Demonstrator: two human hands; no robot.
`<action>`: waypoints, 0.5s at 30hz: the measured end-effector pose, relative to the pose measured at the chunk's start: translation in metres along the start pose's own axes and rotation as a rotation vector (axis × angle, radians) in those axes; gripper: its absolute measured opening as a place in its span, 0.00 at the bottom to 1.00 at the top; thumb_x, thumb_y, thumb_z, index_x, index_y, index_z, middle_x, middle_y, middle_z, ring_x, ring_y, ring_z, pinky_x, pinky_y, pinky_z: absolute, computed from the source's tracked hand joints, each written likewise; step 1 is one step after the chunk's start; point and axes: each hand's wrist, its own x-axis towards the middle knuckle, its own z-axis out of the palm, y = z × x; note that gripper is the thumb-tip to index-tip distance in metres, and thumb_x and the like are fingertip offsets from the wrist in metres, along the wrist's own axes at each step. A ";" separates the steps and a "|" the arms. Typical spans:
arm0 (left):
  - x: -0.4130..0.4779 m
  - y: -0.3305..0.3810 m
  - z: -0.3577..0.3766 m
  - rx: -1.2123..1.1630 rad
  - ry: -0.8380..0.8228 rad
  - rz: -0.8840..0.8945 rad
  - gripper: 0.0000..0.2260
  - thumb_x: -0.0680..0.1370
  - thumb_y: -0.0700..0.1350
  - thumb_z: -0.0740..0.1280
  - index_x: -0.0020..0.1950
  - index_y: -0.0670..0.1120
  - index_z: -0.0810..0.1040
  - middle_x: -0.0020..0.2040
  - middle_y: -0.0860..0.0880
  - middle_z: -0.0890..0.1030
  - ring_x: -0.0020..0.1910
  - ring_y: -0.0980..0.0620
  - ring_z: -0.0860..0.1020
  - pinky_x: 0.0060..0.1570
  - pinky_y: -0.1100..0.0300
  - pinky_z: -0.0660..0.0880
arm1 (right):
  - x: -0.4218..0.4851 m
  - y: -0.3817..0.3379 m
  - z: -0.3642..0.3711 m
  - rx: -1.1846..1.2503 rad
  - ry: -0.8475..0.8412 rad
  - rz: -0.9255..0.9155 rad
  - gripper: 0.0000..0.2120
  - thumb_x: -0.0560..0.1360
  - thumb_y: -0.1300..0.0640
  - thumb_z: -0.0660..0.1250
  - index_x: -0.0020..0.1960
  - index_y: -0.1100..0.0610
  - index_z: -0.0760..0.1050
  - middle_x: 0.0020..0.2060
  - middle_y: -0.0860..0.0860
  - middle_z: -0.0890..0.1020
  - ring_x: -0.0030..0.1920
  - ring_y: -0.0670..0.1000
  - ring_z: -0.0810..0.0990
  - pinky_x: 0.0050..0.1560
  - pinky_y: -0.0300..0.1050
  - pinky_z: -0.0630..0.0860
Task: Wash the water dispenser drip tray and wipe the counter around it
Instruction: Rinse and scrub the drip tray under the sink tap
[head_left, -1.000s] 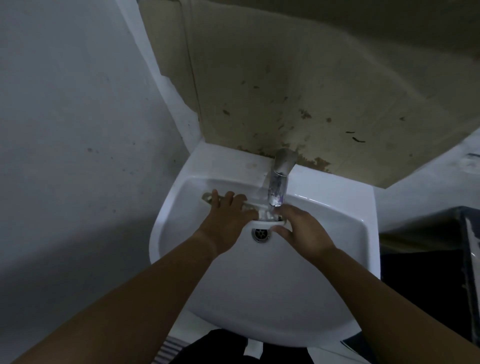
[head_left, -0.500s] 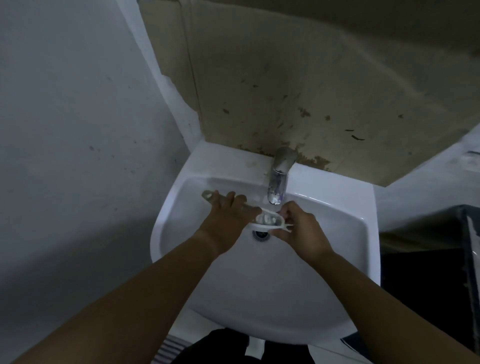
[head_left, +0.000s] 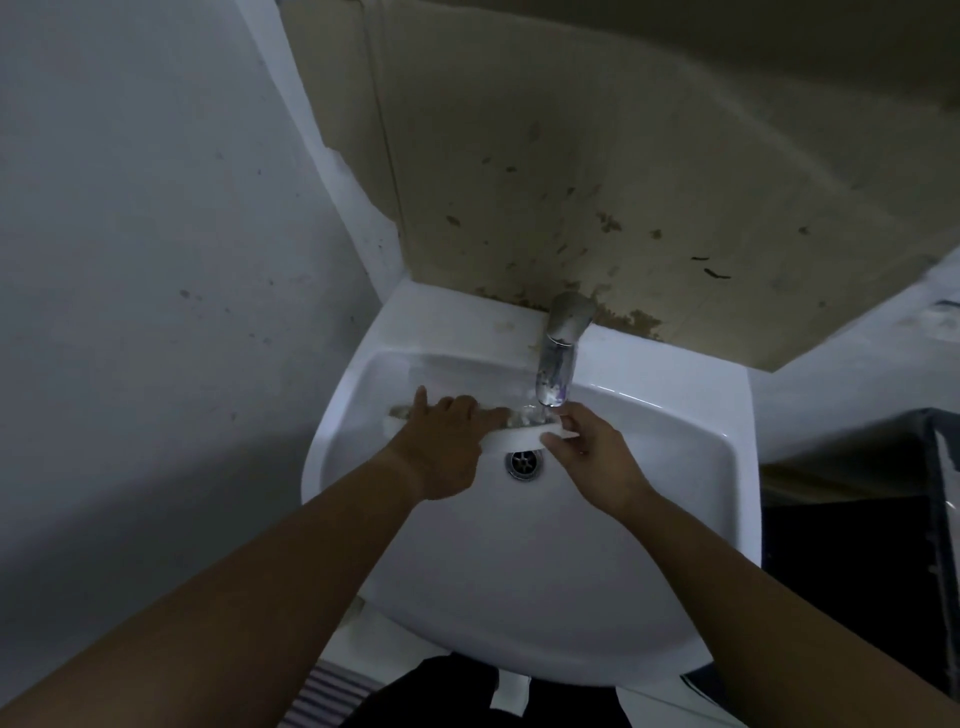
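A long white drip tray (head_left: 519, 435) lies across the white sink basin (head_left: 649, 519), under the chrome tap (head_left: 560, 353), with water running onto it. My left hand (head_left: 441, 447) lies over the tray's left part, fingers spread on top and gripping it. My right hand (head_left: 592, 447) pinches the tray's right end, just right of the water stream. The tray's middle is hidden under my left hand.
The drain (head_left: 523, 462) sits just below the tray. A grey wall (head_left: 130, 312) closes the left side, and a stained beige panel (head_left: 623, 182) rises behind the tap. A dark object (head_left: 857, 493) stands to the right of the sink.
The tray has turned from tilted up, with its inside showing, to lying flatter under the tap. Both hands kept hold of it and shifted only slightly.
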 end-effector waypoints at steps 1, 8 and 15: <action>0.000 -0.002 0.000 -0.102 -0.047 0.002 0.26 0.81 0.48 0.57 0.78 0.55 0.53 0.71 0.43 0.68 0.69 0.41 0.69 0.72 0.39 0.57 | 0.002 0.002 0.000 0.028 -0.025 0.029 0.12 0.78 0.53 0.68 0.61 0.44 0.75 0.52 0.49 0.80 0.48 0.47 0.83 0.53 0.44 0.80; -0.004 -0.008 -0.004 -0.506 -0.135 -0.127 0.18 0.79 0.60 0.57 0.64 0.52 0.69 0.45 0.49 0.78 0.44 0.47 0.78 0.44 0.55 0.72 | -0.005 -0.012 -0.002 0.116 -0.155 0.138 0.13 0.81 0.45 0.62 0.61 0.51 0.74 0.51 0.52 0.81 0.43 0.51 0.84 0.45 0.48 0.83; -0.003 -0.015 -0.006 -0.385 -0.089 -0.129 0.21 0.75 0.68 0.59 0.57 0.54 0.70 0.50 0.47 0.79 0.49 0.45 0.79 0.50 0.53 0.75 | -0.003 -0.024 -0.001 0.085 -0.257 0.173 0.05 0.81 0.49 0.60 0.54 0.49 0.71 0.48 0.53 0.80 0.44 0.54 0.83 0.49 0.54 0.82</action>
